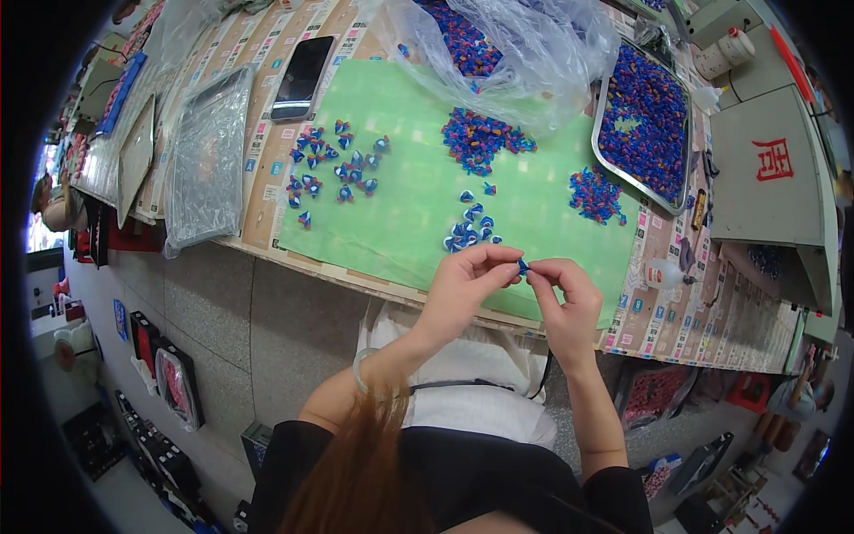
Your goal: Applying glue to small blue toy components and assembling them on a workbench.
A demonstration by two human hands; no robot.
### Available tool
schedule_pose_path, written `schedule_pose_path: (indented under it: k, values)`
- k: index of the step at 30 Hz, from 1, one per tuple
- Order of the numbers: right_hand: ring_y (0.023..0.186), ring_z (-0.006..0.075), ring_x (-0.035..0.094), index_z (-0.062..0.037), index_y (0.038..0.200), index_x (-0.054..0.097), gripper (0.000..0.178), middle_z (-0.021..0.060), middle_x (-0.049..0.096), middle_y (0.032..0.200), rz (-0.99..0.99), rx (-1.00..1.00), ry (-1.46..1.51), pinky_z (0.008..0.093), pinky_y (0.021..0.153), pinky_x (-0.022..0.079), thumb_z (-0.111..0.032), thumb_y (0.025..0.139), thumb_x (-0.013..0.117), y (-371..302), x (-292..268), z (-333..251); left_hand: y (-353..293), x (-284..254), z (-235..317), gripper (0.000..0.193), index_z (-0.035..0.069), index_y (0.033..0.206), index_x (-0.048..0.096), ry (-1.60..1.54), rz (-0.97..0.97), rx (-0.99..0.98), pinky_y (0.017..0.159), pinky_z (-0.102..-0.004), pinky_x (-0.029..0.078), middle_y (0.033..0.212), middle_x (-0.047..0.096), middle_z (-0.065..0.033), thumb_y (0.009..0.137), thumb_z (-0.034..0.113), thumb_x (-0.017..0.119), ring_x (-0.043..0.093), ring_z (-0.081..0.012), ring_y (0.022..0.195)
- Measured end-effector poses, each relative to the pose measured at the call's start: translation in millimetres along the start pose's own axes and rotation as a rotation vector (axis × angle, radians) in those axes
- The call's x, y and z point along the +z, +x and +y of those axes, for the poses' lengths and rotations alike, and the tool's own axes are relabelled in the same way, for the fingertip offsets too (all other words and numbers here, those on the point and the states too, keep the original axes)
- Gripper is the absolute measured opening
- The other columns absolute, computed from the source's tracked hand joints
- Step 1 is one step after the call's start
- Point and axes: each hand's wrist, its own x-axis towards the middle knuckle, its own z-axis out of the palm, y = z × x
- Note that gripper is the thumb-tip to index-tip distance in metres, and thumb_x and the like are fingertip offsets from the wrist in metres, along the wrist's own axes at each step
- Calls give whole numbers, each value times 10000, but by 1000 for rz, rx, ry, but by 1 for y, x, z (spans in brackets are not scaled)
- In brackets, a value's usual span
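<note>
My left hand and my right hand meet above the near edge of a green mat, both pinching one small blue piece between thumb and fingertips. Just beyond them lies a small cluster of blue and white pieces. A scattered group of similar pieces lies on the left of the mat, a pile of blue and orange pieces near its far edge, and a smaller heap on the right.
A metal tray full of blue pieces sits at the right, a clear plastic bag of pieces at the back. A black phone, an empty tray in plastic and a small white bottle lie around the mat.
</note>
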Motion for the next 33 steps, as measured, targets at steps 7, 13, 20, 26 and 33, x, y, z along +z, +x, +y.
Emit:
schedule_pose_path:
  k: [7,13,20,26,33]
  values:
    - [642,99,538,27,795,551,55,53,571,720,35,363,512,216,593,435,-9,754,558,-2,6,2,-7,10,-2,186,-13,924,555,443,92,294,690,-212,426,813,569,-44,739,4,561,548,-104,739]
    - [637,100,538,24,769,544,60,58,566,703,30,474,799,213,597,434,-32,757,562,-5,9,7,-9,12,-1,200,-7,880,559,723,125,501,618,-226,430,757,559,-58,682,-26,565,552,-114,666]
    - [637,104,536,27,778,537,56,65,565,714,40,470,784,218,600,435,-25,761,552,-7,12,10,-9,11,-2,213,-6,901,558,771,120,516,629,-226,430,751,556,-59,689,-29,556,553,-118,675]
    - [670,109,535,29,830,529,76,70,554,758,59,423,947,213,608,435,-22,773,538,-6,6,0,-8,10,7,212,-11,970,541,166,-45,144,717,-222,430,862,567,-53,759,-23,530,543,-108,799]
    - [691,106,536,38,860,545,87,65,550,791,95,188,645,205,625,438,16,780,520,-15,3,-10,-14,11,17,226,-19,975,542,149,-103,104,716,-217,441,890,570,-61,749,-34,544,550,-104,787]
